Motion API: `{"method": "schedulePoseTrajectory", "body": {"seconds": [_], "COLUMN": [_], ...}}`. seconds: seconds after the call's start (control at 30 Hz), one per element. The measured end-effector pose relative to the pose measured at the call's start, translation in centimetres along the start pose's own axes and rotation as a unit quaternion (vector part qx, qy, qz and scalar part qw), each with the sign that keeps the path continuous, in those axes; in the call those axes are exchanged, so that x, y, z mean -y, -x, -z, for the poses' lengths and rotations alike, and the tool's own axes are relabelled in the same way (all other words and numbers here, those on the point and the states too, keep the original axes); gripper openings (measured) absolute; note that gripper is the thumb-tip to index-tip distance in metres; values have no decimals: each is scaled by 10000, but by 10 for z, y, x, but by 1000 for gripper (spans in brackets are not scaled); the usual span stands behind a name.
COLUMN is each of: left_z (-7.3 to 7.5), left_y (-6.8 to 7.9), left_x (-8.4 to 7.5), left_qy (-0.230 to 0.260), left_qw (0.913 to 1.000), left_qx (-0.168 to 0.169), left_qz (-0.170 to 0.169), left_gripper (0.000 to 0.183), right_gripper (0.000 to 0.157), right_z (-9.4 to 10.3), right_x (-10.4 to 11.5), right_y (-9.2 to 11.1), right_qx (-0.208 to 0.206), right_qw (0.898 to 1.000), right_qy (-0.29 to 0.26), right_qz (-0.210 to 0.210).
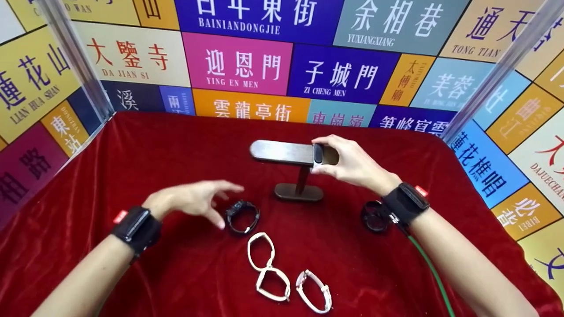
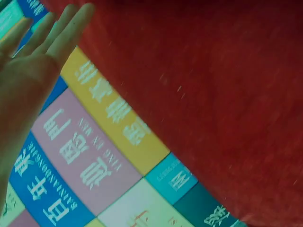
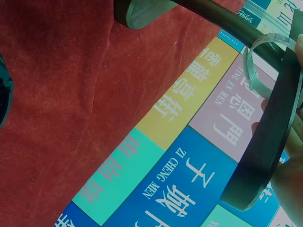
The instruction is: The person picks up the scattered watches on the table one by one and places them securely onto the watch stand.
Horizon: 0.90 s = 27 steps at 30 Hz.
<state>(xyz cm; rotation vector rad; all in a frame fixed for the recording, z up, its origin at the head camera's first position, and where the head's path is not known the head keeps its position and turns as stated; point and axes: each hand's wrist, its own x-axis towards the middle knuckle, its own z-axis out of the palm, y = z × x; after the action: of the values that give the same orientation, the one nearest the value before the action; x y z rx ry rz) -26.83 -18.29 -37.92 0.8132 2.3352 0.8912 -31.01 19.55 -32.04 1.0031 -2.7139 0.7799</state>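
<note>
My right hand (image 1: 354,162) pinches a smartwatch (image 1: 318,154) with a black face and a whitish strap at the right part of the bar of a brown display stand (image 1: 282,151). In the right wrist view the strap (image 3: 250,71) loops around the bar (image 3: 265,142), with fingers and thumb about that end. My left hand (image 1: 194,198) is over the cloth with fingers spread and holds nothing; its fingertips are close to a black watch (image 1: 238,206). Seen from the left wrist, the left hand (image 2: 28,80) has its fingers extended.
Two cream watch bands (image 1: 250,253) lie end to end near the front, beside a pale pink-white watch (image 1: 301,279). Another dark watch (image 1: 374,216) lies partly behind my right wrist. Red velvet cloth (image 1: 176,145) covers the table; a colourful sign wall (image 1: 238,66) stands behind.
</note>
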Motion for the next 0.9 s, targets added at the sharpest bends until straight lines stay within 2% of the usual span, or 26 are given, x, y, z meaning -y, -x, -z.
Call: {"method": "schedulePoseTrajectory", "body": {"seconds": [0.07,0.17,0.53,0.63,0.77,0.9], "left_z": [-6,-13,-25,-28,-30,-25], "left_y": [-1,-4,-13,-14,-16,-15], "left_x": [3,5,15,15,12,5], "left_qy": [-324,-570,-251,-172,-227,-522], "left_qw": [9994,9979,9954,9947,9922,9850], "left_qx": [58,-28,-628,-765,-1047,-1467], "left_qz": [-140,-302,-680,-666,-634,-739], "left_gripper": [85,79,60,60,62,64], "right_gripper": [64,63,64,66,72,81], "right_z": [0,-1,-1,0,2,8], "right_x": [0,0,-2,-2,-3,-5], "right_y": [0,1,2,3,4,6], "right_qx": [-8,-16,-2,16,75,69], "right_qw": [10000,10000,10000,10000,9999,9998], "right_qy": [-17,-35,-49,-63,-16,45], "right_qz": [15,49,48,47,94,164]}}
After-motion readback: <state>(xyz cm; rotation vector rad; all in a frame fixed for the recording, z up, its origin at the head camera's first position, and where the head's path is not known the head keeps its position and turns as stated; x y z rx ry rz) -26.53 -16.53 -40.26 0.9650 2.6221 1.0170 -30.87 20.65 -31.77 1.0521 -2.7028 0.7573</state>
